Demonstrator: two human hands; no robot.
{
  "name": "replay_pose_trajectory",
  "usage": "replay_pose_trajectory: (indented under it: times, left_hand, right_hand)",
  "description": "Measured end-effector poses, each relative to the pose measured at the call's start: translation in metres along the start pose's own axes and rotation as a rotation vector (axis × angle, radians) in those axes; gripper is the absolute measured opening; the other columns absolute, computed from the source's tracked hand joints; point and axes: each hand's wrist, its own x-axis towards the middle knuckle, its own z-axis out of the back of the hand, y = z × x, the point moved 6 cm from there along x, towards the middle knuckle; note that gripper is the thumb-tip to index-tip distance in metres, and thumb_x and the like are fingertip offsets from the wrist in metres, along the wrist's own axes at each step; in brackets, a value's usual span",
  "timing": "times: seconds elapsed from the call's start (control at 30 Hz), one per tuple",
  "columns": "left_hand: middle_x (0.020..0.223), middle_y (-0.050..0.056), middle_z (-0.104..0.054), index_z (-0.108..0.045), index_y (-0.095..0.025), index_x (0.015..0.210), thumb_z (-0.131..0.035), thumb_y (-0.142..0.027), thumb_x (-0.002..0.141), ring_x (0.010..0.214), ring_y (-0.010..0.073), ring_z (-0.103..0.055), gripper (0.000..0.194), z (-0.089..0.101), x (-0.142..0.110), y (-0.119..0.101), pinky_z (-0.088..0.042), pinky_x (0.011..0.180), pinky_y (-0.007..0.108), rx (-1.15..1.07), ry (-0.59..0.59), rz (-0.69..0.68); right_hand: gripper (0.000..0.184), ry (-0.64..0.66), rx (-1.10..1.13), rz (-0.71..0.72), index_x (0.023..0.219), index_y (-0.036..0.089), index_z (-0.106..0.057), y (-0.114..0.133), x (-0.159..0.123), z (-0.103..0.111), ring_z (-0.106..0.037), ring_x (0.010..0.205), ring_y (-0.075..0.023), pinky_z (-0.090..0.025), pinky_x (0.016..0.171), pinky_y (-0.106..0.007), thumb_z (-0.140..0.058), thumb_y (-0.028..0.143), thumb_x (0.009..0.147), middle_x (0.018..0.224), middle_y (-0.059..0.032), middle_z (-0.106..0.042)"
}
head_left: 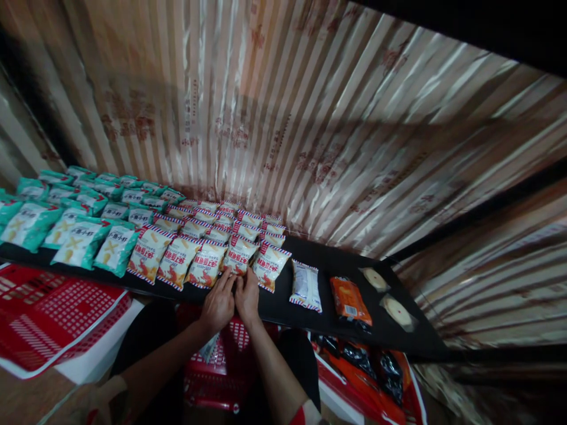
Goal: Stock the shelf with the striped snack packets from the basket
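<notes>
Both my hands rest side by side at the front edge of a black shelf (319, 260). My left hand (218, 305) has its fingers stretched toward a red-and-white striped snack packet (238, 255) in the front row. My right hand (247, 300) touches the same packet's lower edge, next to another striped packet (269, 266). The fingers of both hands lie fairly flat and I see nothing gripped. Rows of striped packets (177, 260) and teal packets (80, 242) fill the shelf to the left.
On the shelf's right lie a pale packet (305, 286), an orange packet (349, 300) and two round wrapped cakes (397, 311). A red basket (221, 369) sits below my arms. A red-printed box (57, 313) is at the left, dark and orange packets (367, 363) at the lower right. A striped foil wall (310, 130) backs the shelf.
</notes>
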Motion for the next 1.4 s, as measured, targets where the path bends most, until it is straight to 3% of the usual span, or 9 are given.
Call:
replay_pose_trajectory:
  times: [0.17, 0.3, 0.4, 0.5, 0.63, 0.77, 1.0, 1.4]
  left_hand:
    - [0.139, 0.013, -0.041, -0.046, -0.010, 0.126, -0.034, -0.007, 0.079, 0.127, 0.0228, -0.041, 0.049, -0.001, -0.002, 0.003, -0.038, 0.104, 0.038, -0.009, -0.001, -0.037]
    - [0.142, 0.013, -0.038, -0.043, -0.011, 0.129, -0.034, -0.007, 0.080, 0.130, 0.0229, -0.037, 0.050, 0.001, -0.003, 0.001, -0.037, 0.106, 0.039, -0.017, -0.007, -0.072]
    - [0.144, 0.015, -0.032, -0.044, -0.009, 0.128, -0.034, -0.007, 0.080, 0.129, 0.0241, -0.037, 0.049, 0.003, -0.004, -0.001, -0.038, 0.104, 0.038, -0.012, -0.009, -0.063]
    - [0.147, 0.015, -0.025, -0.043, -0.009, 0.128, -0.035, -0.008, 0.080, 0.125, 0.0235, -0.043, 0.048, 0.005, -0.006, -0.004, -0.040, 0.102, 0.036, -0.016, -0.001, -0.051]
    - [0.149, 0.017, -0.019, -0.043, -0.007, 0.126, -0.036, -0.008, 0.081, 0.127, 0.0245, -0.041, 0.045, 0.006, -0.005, -0.008, -0.039, 0.103, 0.036, -0.007, -0.017, -0.036]
    - [0.149, 0.018, -0.019, -0.043, -0.006, 0.126, -0.036, -0.009, 0.082, 0.133, 0.0272, -0.030, 0.045, 0.004, -0.002, -0.006, -0.038, 0.104, 0.039, -0.001, -0.043, 0.007]
    - [0.147, 0.014, -0.027, -0.037, -0.011, 0.132, -0.038, -0.008, 0.080, 0.133, 0.0240, -0.032, 0.052, -0.002, 0.004, -0.003, -0.038, 0.105, 0.037, -0.037, -0.038, 0.006]
    - [0.148, 0.015, -0.024, -0.040, -0.009, 0.129, -0.037, -0.007, 0.080, 0.133, 0.0232, -0.030, 0.050, -0.009, 0.009, -0.004, -0.036, 0.106, 0.036, -0.056, -0.029, 0.033]
  right_hand:
    - [0.047, 0.053, -0.014, 0.038, 0.128, 0.010, -0.046, 0.007, -0.004, -0.002, -0.051, 0.115, -0.0226, -0.041, 0.097, -0.039, -0.034, 0.024, 0.085, 0.123, -0.0158, -0.055]
    - [0.046, 0.011, -0.048, 0.149, 0.132, 0.012, -0.041, 0.015, -0.012, 0.011, -0.043, 0.124, -0.0204, -0.037, 0.101, -0.040, -0.031, 0.024, 0.088, 0.130, -0.0145, -0.049]
    - [0.042, -0.085, -0.081, 0.180, 0.127, 0.014, -0.045, 0.013, -0.018, 0.030, -0.044, 0.121, -0.0211, -0.038, 0.100, -0.041, -0.032, 0.026, 0.089, 0.124, -0.0145, -0.051]
    - [0.038, -0.243, -0.125, 0.109, 0.120, 0.015, -0.050, -0.001, -0.016, 0.054, -0.044, 0.116, -0.0240, -0.037, 0.098, -0.044, -0.037, 0.031, 0.089, 0.118, -0.0155, -0.052]
    - [0.044, -0.343, -0.174, 0.032, 0.123, 0.013, -0.047, -0.020, -0.004, 0.072, -0.039, 0.121, -0.0280, -0.030, 0.100, -0.048, -0.041, 0.037, 0.087, 0.126, -0.0191, -0.045]
    - [0.055, -0.315, -0.179, -0.011, 0.129, 0.009, -0.040, -0.036, 0.008, 0.072, -0.036, 0.124, -0.0291, -0.029, 0.101, -0.047, -0.042, 0.042, 0.086, 0.131, -0.0215, -0.042]
    - [0.055, -0.256, -0.127, -0.039, 0.126, 0.008, -0.043, -0.053, 0.014, 0.066, -0.045, 0.115, -0.0289, -0.034, 0.096, -0.044, -0.041, 0.045, 0.085, 0.122, -0.0205, -0.051]
    - [0.060, -0.245, -0.167, -0.065, 0.127, 0.005, -0.043, -0.057, 0.010, 0.062, -0.048, 0.111, -0.0301, -0.036, 0.093, -0.043, -0.039, 0.049, 0.085, 0.118, -0.0223, -0.053]
